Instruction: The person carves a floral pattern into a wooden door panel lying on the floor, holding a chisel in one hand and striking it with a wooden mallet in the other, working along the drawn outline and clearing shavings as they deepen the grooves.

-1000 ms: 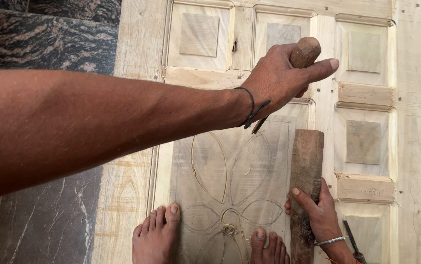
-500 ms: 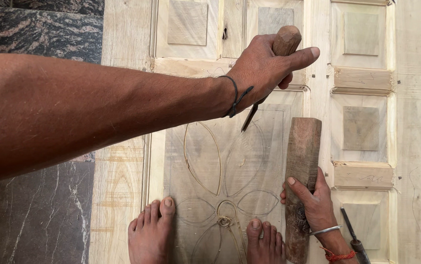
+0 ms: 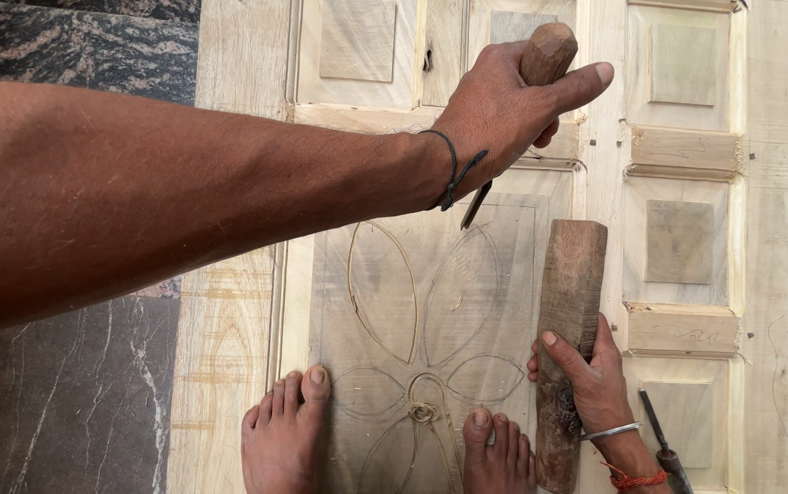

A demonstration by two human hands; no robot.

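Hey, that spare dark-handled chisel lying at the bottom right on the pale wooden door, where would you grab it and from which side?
Grip the spare dark-handled chisel on its dark handle, at the lower end near the frame's bottom edge; its slim metal shaft points up the pale wooden door. Come from the right, probably: the right hand holding the long brown wooden mallet block crowds its left side.

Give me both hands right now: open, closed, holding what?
Left hand: closed on a wooden-handled chisel.
Right hand: closed on a long brown wooden mallet block.
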